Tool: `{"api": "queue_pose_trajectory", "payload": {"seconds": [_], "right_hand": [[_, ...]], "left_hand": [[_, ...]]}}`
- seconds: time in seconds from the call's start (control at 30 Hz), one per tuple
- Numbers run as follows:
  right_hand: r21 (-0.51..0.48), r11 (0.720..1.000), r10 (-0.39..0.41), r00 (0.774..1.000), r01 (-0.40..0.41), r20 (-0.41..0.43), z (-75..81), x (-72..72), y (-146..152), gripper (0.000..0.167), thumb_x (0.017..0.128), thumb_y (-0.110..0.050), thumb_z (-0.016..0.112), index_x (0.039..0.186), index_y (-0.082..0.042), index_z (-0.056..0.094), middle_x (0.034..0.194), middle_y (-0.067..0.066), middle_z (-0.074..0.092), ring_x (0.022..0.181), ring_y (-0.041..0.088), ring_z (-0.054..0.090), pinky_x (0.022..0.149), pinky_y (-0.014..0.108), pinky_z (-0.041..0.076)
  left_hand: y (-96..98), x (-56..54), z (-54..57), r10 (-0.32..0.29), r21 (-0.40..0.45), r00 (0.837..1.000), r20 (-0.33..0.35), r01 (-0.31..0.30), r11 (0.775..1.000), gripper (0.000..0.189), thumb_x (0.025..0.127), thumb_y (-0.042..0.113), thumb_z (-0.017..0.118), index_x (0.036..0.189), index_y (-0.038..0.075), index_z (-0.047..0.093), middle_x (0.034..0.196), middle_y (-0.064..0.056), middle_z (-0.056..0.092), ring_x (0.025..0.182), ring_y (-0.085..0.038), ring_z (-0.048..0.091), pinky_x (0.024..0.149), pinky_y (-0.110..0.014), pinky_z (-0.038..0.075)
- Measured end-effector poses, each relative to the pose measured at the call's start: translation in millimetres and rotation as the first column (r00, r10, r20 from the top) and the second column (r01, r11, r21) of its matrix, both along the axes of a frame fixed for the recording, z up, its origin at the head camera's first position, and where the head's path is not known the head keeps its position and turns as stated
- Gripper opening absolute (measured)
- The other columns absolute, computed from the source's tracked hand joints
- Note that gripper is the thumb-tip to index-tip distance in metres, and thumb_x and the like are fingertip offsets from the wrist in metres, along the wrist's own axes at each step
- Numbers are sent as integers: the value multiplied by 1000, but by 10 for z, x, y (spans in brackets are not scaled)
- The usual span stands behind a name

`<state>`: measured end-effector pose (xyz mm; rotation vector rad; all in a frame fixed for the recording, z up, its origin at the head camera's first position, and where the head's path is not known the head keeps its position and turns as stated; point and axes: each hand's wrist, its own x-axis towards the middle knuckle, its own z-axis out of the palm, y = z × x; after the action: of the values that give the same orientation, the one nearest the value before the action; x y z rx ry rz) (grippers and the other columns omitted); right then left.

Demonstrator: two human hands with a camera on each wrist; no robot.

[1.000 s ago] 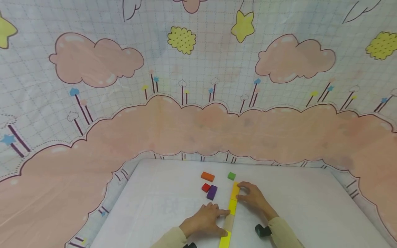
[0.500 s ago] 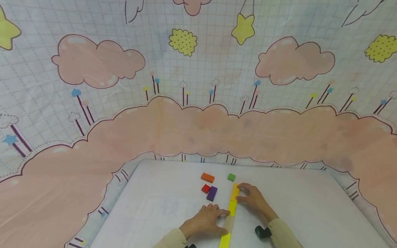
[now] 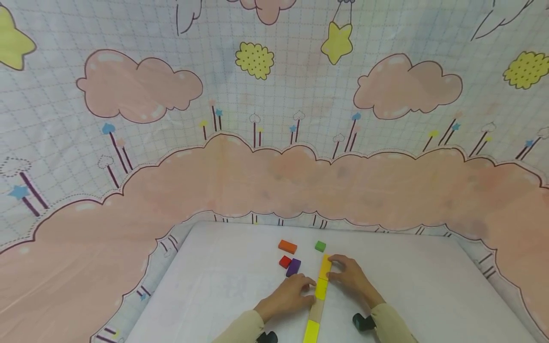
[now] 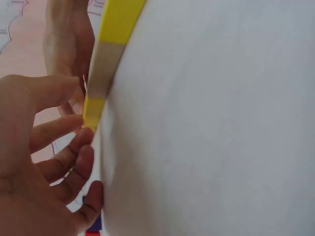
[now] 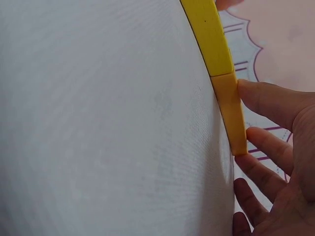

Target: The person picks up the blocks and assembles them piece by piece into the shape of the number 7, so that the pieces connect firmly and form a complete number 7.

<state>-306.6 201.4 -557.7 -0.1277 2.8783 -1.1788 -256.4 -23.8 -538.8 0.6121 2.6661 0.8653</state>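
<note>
A straight row of blocks runs along the white tabletop: an orange-yellow block (image 3: 325,267) at the far end, then a yellow block (image 3: 321,288), a plain wood block (image 3: 316,310) and another yellow block (image 3: 311,331) nearest me. My left hand (image 3: 288,296) lies along the row's left side, thumb and index fingertips at the edge of the middle yellow block. On the right side, my right hand (image 3: 349,274) touches the orange-yellow block (image 5: 230,114) with thumb and fingertips along its side, fingers spread. Neither hand wraps round a block.
Left of the row's far end lie an orange block (image 3: 288,246), a red block (image 3: 285,262) and a purple block (image 3: 293,267). Just beyond the row sits a small green block (image 3: 320,246). A cloud-patterned cloth (image 3: 266,181) rises behind the table.
My left hand has slid forward along the row, from beside the wood block to beside the middle yellow block. My right hand keeps its place at the orange-yellow block.
</note>
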Motion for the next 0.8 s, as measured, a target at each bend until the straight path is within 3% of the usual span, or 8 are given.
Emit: {"api": "queue_pose_trajectory", "payload": {"seconds": [0.13, 0.37, 0.6, 0.8], "right_hand": [[-6, 1000, 9, 1000, -9, -7, -15, 1, 3, 43, 81, -19, 79, 122, -16, 67, 140, 14, 57, 136, 40, 44, 113, 61, 29], [-5, 1000, 12, 1000, -12, -4, 0, 10, -7, 44, 81, -18, 79, 123, -15, 66, 140, 13, 57, 137, 39, 43, 113, 60, 29], [10, 1000, -3, 1000, 3, 13, 21, 11, -10, 44, 82, -20, 79, 124, -16, 66, 140, 13, 57, 137, 39, 43, 113, 61, 29], [6, 1000, 3, 1000, -3, 5, 27, 24, -14, 43, 82, -20, 79, 123, -15, 66, 140, 14, 57, 136, 41, 43, 112, 62, 29]], "left_hand": [[18, -71, -45, 25, 35, 999, -30, -24, 999, 41, 89, 38, 71, 126, 25, 64, 98, 10, 57, 90, -5, 50, 88, -30, 51], [82, -161, -104, -4, -23, 998, -69, 3, 1000, 48, 90, 40, 68, 136, 31, 58, 104, 10, 58, 93, -6, 47, 84, -27, 49], [134, -196, -72, -13, -65, 996, -87, 7, 998, 53, 92, 40, 66, 143, 34, 51, 103, 7, 56, 91, -8, 44, 77, -25, 45], [177, -180, -37, -1, -92, 993, -118, -10, 996, 52, 92, 42, 65, 143, 35, 51, 100, 5, 54, 90, -11, 41, 80, -30, 41]]}}
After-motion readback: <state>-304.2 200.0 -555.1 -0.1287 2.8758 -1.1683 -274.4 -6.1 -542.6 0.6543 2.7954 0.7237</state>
